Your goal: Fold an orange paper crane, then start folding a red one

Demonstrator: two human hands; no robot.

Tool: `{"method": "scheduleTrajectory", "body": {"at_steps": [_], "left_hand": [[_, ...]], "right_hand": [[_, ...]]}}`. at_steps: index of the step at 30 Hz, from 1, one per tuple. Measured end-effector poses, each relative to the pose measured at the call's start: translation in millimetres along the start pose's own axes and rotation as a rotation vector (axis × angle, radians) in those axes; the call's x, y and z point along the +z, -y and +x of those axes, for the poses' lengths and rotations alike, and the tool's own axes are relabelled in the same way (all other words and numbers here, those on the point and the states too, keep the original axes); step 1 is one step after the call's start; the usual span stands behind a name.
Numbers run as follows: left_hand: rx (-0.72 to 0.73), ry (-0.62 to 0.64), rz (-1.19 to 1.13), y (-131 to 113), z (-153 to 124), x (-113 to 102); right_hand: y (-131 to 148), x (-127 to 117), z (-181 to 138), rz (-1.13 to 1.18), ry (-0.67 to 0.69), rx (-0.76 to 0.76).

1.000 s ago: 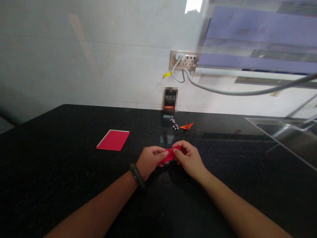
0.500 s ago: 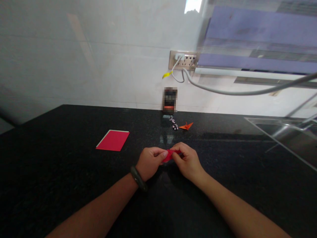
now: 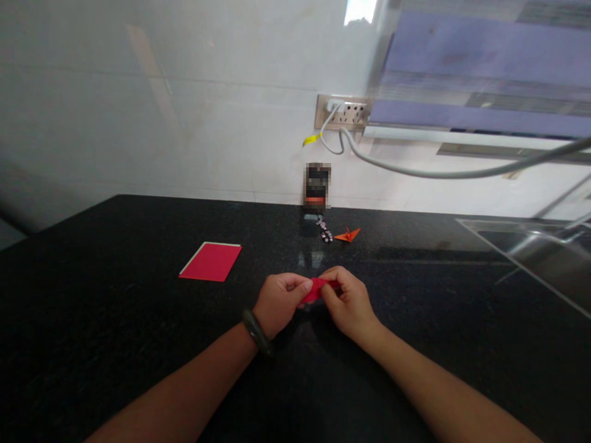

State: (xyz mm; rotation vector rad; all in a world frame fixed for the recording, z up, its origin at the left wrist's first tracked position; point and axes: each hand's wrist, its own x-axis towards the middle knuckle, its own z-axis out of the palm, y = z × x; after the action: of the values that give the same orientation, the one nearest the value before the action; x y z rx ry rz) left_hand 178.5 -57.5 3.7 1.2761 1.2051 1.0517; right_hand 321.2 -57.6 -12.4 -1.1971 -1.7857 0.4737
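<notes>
A small folded piece of red paper (image 3: 316, 288) is pinched between both hands just above the black countertop (image 3: 115, 344). My left hand (image 3: 279, 302), with a dark band on its wrist, grips the paper's left end with curled fingers. My right hand (image 3: 349, 301) pinches its right end, and most of the paper is hidden behind the fingers. A stack of red paper sheets (image 3: 211, 261) lies flat on the counter to the left of my hands.
A small orange folded paper crane (image 3: 347, 234) sits near the back wall beside a dark patterned strap (image 3: 325, 233) and a small upright dark object (image 3: 316, 185). A grey cable (image 3: 415, 172) runs from a wall socket (image 3: 342, 112). A steel sink (image 3: 540, 252) lies at the right.
The visible part of the red paper has become shorter as my hands closed together on it. My right hand has shifted slightly left; the rest is unchanged.
</notes>
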Motion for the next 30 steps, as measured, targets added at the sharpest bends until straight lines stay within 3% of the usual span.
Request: {"method": "scheduleTrajectory", "body": {"at_steps": [6, 14, 20, 30], "left_hand": [[0.01, 0.015, 0.004, 7.2, 1.0, 0.8], [-0.014, 0.066, -0.037, 10.6, 2.0, 2.0], [-0.005, 0.056, -0.12, 12.7, 2.4, 1.9], [-0.126, 0.064, -0.175, 6.1, 0.1, 4.1]], "right_hand": [[0.2, -0.6, -0.6, -0.005, 0.013, 0.068], [-6.7, -2.7, 2.2, -0.012, 0.049, -0.042], [-4.0, 0.5, 0.4, -0.003, 0.034, 0.007], [-6.1, 0.7, 1.3, 0.124, 0.07, 0.063]]}}
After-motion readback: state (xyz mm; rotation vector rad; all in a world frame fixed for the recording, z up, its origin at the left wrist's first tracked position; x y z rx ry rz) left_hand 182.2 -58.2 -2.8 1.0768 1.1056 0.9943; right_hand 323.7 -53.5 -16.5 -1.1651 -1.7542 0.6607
